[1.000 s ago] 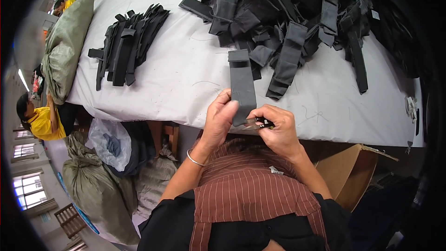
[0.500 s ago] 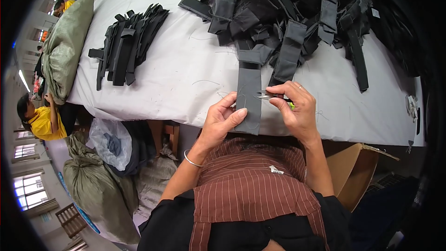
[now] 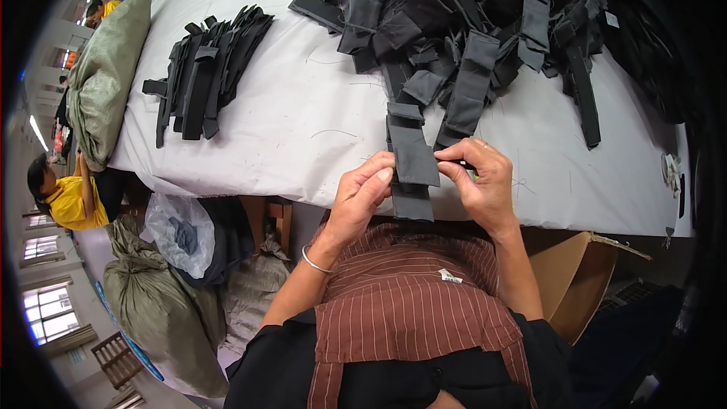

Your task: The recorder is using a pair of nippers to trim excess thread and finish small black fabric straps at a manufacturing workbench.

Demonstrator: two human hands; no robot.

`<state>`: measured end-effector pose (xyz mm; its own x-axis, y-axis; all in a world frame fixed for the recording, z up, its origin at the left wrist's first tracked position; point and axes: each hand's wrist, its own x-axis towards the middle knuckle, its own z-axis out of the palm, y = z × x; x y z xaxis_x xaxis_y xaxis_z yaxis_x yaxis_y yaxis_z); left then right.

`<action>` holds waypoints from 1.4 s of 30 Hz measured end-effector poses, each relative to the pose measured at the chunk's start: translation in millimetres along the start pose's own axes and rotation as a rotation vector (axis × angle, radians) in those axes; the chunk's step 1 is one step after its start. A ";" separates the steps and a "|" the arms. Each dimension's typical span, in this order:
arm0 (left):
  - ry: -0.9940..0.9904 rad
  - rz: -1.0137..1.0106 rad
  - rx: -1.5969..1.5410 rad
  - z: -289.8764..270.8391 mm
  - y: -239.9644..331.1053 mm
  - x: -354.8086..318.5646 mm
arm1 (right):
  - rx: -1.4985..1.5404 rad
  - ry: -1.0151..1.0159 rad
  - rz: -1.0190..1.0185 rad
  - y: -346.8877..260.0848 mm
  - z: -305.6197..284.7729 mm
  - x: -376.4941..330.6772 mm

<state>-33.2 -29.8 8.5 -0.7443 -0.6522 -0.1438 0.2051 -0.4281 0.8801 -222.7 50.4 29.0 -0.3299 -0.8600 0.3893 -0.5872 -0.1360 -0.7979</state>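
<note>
At the table's near edge, a dark grey fabric strip (image 3: 415, 160) lies between my hands, with a flap folded toward me over a lower piece. My left hand (image 3: 362, 191) is closed, thumb and fingers pinching the strip's left edge. On the opposite side, my right hand (image 3: 482, 180) is closed around small thread snips (image 3: 471, 174); only a little of their dark handle shows, and the blades are hidden. Its thumb and forefinger tips come up to the right edge of the strip. The strip's far end meets a heap of similar grey strips (image 3: 473, 76).
A neat bundle of dark strips (image 3: 201, 79) lies left on the white-covered table (image 3: 303, 106). Stuffed green sacks (image 3: 113, 68) stand at the left, near a person in yellow (image 3: 72, 197). Below the right edge is an open cardboard box (image 3: 579, 280). Loose threads dot the cloth.
The strip's flap has been lifted and turned, now standing over the lower piece. The snips' blade tips, visible before, are hidden now. Both hands stay in nearly the same place.
</note>
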 end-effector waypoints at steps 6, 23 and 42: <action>0.194 -0.037 -0.099 20.5 9.9 3.7 | -0.010 0.003 0.001 -9.8 9.4 -6.5; 0.095 -0.089 -0.208 13.2 4.6 0.5 | 0.047 -0.169 -0.037 -24.8 4.5 -14.1; 0.146 -0.006 0.104 4.5 4.9 -7.3 | -0.109 -0.068 -0.061 -24.0 13.3 -3.3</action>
<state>-29.6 -24.3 15.9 -0.6433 -0.7371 -0.2070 0.1286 -0.3705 0.9199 -197.7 49.9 40.8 -0.2419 -0.8837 0.4007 -0.6829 -0.1384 -0.7173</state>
